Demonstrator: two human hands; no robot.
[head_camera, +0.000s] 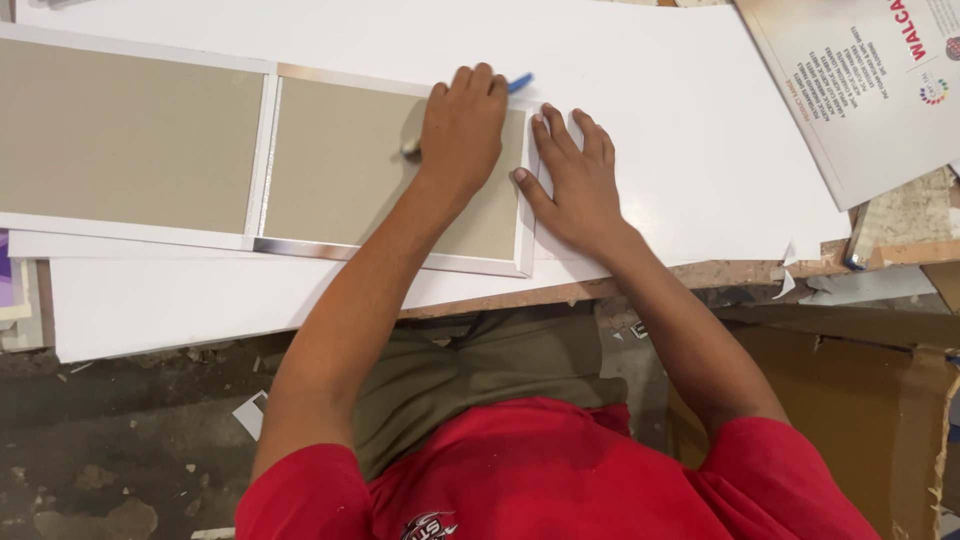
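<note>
Head view, looking down the person's own arms. The left hand (462, 125) is curled into a closed fist around a blue-tipped tool (519, 82); the blue end juts out past the knuckles on the far side, and a pale grey end shows on the near side by the base of the thumb. What kind of tool it is cannot be told. Under this fist lies a grey-brown card panel (340, 165), edged with white strips and a shiny silver strip along its near and left sides. A second, larger grey-brown panel (125, 135) lies just beyond the silver strip, further left of the grip. The right hand (578, 180) lies flat and open, fingers spread, holding nothing; its thumb touches the panel's white right edge, its palm on the white sheet (680, 110) beneath. Well right of both hands lies a printed white board (870, 110).
</note>
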